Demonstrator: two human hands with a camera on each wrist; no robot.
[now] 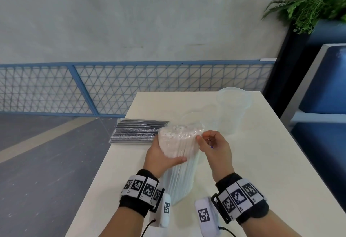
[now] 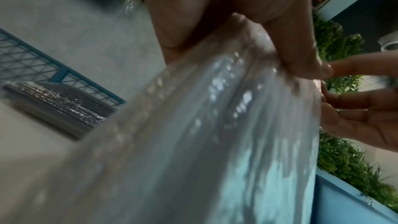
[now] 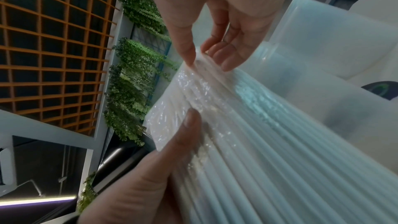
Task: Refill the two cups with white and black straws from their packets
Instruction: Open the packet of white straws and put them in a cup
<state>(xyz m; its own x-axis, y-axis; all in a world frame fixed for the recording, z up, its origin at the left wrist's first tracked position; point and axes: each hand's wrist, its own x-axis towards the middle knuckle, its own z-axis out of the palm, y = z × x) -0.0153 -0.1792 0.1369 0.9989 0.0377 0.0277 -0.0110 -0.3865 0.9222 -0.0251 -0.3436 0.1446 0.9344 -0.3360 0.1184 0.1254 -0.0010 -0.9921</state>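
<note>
A clear packet of white straws (image 1: 178,162) stands upright on the cream table (image 1: 262,162). My left hand (image 1: 162,154) grips its upper part, thumb across the front. My right hand (image 1: 201,137) pinches the plastic wrap at the packet's top right edge; in the right wrist view its thumb and fingers (image 3: 228,64) close on that wrap. The packet of black straws (image 1: 136,132) lies flat at the table's left edge. Two clear cups stand behind: one (image 1: 234,109) at the back right, one (image 1: 194,119) partly hidden by the white packet. Both look empty.
A blue mesh railing (image 1: 131,87) runs behind the table. A blue seat (image 1: 322,91) and a planter with ferns (image 1: 314,3) are on the right. The table's left edge drops to grey floor (image 1: 46,162).
</note>
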